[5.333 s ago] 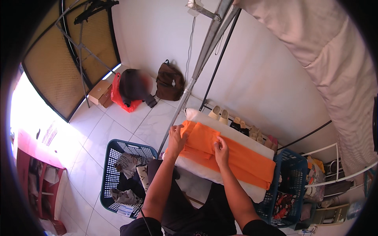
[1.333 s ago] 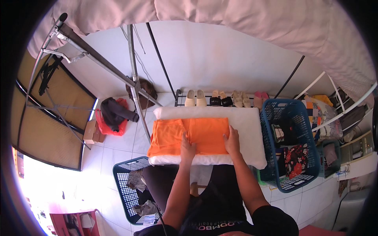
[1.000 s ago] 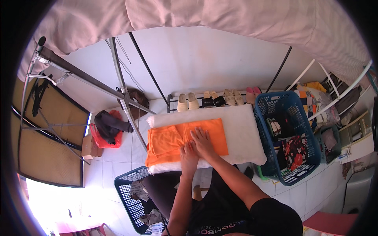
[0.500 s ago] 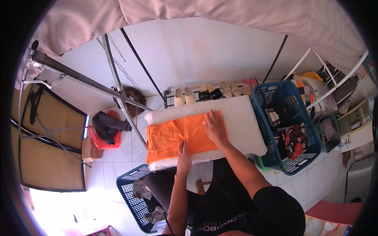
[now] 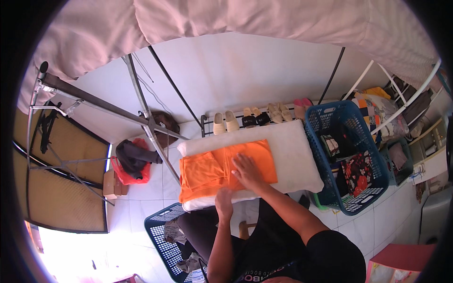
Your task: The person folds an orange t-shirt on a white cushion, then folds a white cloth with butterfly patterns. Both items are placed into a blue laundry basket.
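Observation:
A folded orange garment (image 5: 207,172) lies on a white, pillow-like pad (image 5: 295,153) in front of me. Its left part is layered and creased, while the right part is flatter. My right hand (image 5: 248,173) rests palm down on the garment's right part, fingers spread. At the near edge of the cloth is my left hand (image 5: 224,203), its fingertips blurred, so whether they pinch the fabric is unclear.
Right of the pad stands a blue laundry basket (image 5: 347,207) holding clothes; another basket (image 5: 158,236) sits lower left. Behind the pad, several shoes (image 5: 231,121) line a rack. A metal frame (image 5: 94,101) crosses the left, near a red bag (image 5: 137,177).
My right hand has slid toward me and left across the garment, away from its far edge. My left hand has drawn slightly nearer to me at the near edge. The view has shifted a little.

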### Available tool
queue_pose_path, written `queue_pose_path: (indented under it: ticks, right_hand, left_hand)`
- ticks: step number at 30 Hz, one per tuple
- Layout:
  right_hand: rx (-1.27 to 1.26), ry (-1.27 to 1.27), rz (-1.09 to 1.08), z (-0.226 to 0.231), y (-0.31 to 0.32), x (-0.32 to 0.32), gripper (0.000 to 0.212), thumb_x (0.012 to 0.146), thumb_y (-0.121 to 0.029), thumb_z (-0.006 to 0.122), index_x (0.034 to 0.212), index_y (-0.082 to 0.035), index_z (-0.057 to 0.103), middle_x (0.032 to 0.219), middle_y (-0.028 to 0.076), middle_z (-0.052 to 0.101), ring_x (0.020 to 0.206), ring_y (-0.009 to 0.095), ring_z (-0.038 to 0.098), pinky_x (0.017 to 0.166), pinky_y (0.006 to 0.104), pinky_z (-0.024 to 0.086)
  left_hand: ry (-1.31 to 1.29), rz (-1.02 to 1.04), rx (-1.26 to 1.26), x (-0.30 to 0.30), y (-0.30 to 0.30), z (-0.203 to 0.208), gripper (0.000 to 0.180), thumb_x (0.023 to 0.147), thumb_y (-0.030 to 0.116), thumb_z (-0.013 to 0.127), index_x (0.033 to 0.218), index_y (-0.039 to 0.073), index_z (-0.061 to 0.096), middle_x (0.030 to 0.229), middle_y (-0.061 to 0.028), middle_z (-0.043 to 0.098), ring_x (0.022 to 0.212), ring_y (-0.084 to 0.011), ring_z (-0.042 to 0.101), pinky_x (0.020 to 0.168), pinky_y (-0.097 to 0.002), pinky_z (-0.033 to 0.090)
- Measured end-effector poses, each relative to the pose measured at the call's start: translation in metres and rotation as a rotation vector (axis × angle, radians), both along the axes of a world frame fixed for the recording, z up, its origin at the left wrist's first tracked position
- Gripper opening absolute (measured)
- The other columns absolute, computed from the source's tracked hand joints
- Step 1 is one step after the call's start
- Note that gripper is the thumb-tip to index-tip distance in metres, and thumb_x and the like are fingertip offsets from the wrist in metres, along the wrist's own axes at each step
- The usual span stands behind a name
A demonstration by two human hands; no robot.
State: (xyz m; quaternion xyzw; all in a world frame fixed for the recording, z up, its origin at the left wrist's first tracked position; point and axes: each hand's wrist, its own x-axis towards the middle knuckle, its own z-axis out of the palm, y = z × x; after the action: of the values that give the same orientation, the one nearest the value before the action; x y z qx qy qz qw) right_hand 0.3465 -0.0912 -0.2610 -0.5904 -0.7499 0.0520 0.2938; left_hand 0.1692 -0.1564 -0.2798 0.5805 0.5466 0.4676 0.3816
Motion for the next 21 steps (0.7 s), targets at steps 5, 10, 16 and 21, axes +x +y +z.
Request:
queue_pose_path:
  ticks: [5, 10, 16, 21]
  right_hand:
    - [0.034, 0.011, -0.179, -0.010, 0.021, 0.058, 0.048, 0.101, -0.031, 0.054, 0.141, -0.004, 0.051, 0.151, 0.019, 0.045, 0.145, 0.034, 0.036, 0.119, 0.0522, 0.025]
    - [-0.002, 0.117, -0.299, -0.022, 0.046, 0.131, 0.034, 0.099, -0.023, 0.058, 0.129, -0.006, 0.058, 0.133, 0.015, 0.059, 0.129, 0.032, 0.051, 0.109, 0.0486, 0.037]
    - [-0.129, 0.290, -0.109, -0.004, 0.066, 0.145, 0.016, 0.094, -0.017, 0.065, 0.104, -0.006, 0.069, 0.106, 0.014, 0.067, 0.100, 0.035, 0.061, 0.088, 0.0451, 0.049]
    - [-0.144, 0.342, -0.053, -0.010, 0.091, 0.159, 0.016, 0.090, -0.018, 0.070, 0.094, -0.003, 0.069, 0.095, 0.015, 0.065, 0.097, 0.036, 0.061, 0.086, 0.0446, 0.050]
  left_hand:
    - [-0.071, -0.086, -0.164, -0.015, 0.006, -0.009, 0.015, 0.094, 0.009, 0.061, 0.105, -0.002, 0.060, 0.097, -0.0116, 0.062, 0.091, -0.0220, 0.060, 0.081, -0.0339, 0.047]
    - [0.046, 0.035, 0.006, 0.012, 0.012, 0.016, 0.020, 0.092, 0.007, 0.060, 0.111, -0.001, 0.059, 0.096, -0.0143, 0.060, 0.092, -0.0301, 0.058, 0.086, -0.0401, 0.047]
    - [0.423, 0.032, 0.146, 0.049, 0.087, 0.060, 0.033, 0.092, 0.013, 0.064, 0.122, 0.002, 0.056, 0.101, -0.0156, 0.058, 0.099, -0.0329, 0.055, 0.089, -0.0459, 0.045]
    - [0.684, 0.046, 0.223, 0.069, 0.166, 0.031, 0.026, 0.093, 0.016, 0.063, 0.115, 0.004, 0.057, 0.105, -0.0159, 0.062, 0.104, -0.0367, 0.058, 0.087, -0.0487, 0.046]
